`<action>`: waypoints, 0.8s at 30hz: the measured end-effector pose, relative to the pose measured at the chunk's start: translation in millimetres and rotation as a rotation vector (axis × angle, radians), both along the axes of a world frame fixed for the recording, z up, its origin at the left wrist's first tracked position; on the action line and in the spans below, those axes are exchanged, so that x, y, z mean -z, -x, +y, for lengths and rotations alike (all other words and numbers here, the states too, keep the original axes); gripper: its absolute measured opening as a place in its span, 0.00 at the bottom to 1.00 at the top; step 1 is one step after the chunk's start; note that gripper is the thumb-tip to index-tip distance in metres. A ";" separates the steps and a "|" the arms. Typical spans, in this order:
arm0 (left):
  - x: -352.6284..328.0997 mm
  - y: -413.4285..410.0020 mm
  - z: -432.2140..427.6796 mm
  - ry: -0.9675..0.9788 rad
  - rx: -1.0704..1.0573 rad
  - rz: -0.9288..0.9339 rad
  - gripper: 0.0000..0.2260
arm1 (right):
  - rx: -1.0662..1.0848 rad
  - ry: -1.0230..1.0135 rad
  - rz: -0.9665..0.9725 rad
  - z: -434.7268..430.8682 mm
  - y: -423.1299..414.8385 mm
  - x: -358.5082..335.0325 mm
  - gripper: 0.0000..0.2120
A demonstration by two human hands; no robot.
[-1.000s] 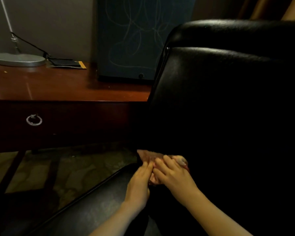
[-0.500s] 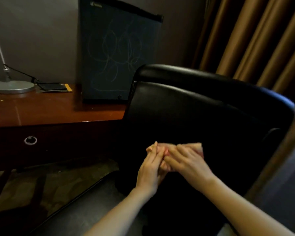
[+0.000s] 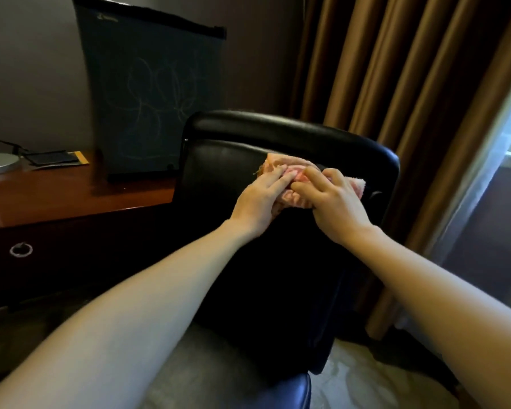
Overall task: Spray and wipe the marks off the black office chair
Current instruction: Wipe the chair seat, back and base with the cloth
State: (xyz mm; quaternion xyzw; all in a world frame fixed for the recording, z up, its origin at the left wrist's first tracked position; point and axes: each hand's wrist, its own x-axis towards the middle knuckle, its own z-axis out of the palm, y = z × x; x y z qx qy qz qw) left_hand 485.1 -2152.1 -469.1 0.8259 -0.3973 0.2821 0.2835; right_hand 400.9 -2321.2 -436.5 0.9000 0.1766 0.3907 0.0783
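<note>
High on the chair back, flat left hand presses and right hand grips the crosswise cloth.

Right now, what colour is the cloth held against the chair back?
The cloth is pale pink; the head view, the only one, shows it best.

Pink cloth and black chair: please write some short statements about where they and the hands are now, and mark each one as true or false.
1. The left hand and the right hand are both on the pink cloth. True.
2. A dark board stands on the wooden desk. True.
3. The pink cloth lies on the wooden desk. False: it is high on the backrest of the black chair.
4. A spray bottle stands on the wooden desk. False: no spray bottle is in view.
</note>
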 end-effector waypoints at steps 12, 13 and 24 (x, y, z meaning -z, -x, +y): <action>137.4 17.3 34.0 -0.024 -0.109 0.024 0.24 | -0.049 -0.003 0.101 33.6 -6.6 141.2 0.18; 145.7 16.4 35.5 -0.017 -0.126 0.026 0.22 | -0.049 0.015 0.090 36.1 -10.1 147.6 0.18; 246.6 -10.8 79.4 0.082 -0.183 0.021 0.22 | -0.074 0.075 0.126 82.3 -47.5 238.0 0.24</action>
